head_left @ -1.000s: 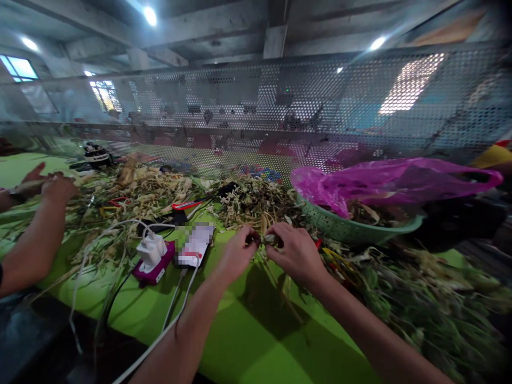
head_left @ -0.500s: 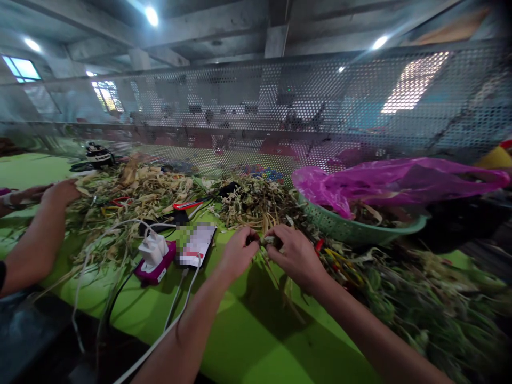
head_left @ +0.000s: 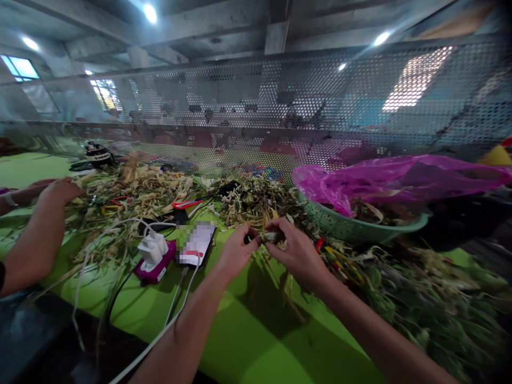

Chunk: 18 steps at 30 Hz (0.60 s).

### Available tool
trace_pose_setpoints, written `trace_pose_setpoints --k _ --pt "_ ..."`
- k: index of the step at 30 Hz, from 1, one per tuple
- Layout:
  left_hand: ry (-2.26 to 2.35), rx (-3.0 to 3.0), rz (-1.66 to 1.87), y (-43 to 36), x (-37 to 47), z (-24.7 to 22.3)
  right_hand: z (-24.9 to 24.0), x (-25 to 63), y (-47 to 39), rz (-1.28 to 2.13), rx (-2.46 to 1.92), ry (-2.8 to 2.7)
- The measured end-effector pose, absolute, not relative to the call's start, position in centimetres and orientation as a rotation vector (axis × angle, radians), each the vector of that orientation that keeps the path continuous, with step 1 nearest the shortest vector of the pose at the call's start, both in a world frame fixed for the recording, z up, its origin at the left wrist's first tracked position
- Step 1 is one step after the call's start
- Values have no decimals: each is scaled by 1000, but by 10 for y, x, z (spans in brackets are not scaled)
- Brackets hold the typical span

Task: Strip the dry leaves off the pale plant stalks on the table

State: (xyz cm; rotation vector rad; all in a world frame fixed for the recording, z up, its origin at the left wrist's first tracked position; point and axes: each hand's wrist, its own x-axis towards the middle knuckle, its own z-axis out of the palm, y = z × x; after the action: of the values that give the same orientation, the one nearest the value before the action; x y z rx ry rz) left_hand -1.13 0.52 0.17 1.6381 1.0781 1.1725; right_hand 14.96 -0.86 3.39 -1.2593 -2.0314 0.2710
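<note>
My left hand (head_left: 236, 250) pinches a dried plant stalk (head_left: 276, 273) between thumb and fingers, just above the green table (head_left: 256, 325). Close beside it on the right, my right hand (head_left: 299, 253) has thumb and forefinger closed on a pale dry leaf (head_left: 271, 236) of the same stalk. Thin stems hang down below the fingers toward the tabletop. Right behind both hands lies a heap of dry plant pieces (head_left: 256, 200). The fingertips partly hide where leaf and stalk meet.
A phone (head_left: 202, 242) on a cable lies left of my hands, near a purple power strip (head_left: 154, 269) with white chargers. A red cutter (head_left: 188, 204) lies behind. At right are a green basket (head_left: 356, 230), purple plastic bag (head_left: 384, 181) and greener stalks (head_left: 416, 298). Another person's hand (head_left: 60, 189) works at left.
My right hand has shifted slightly up, and more of the pale leaf shows between its fingers. My left hand stays nearly in place. The other person's hand has moved a little.
</note>
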Motion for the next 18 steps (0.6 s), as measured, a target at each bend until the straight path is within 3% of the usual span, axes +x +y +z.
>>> trace_pose_setpoints --k 18 --pt "958 1518 1167 7 -14 1 27 153 -4 404 -1074 -1950"
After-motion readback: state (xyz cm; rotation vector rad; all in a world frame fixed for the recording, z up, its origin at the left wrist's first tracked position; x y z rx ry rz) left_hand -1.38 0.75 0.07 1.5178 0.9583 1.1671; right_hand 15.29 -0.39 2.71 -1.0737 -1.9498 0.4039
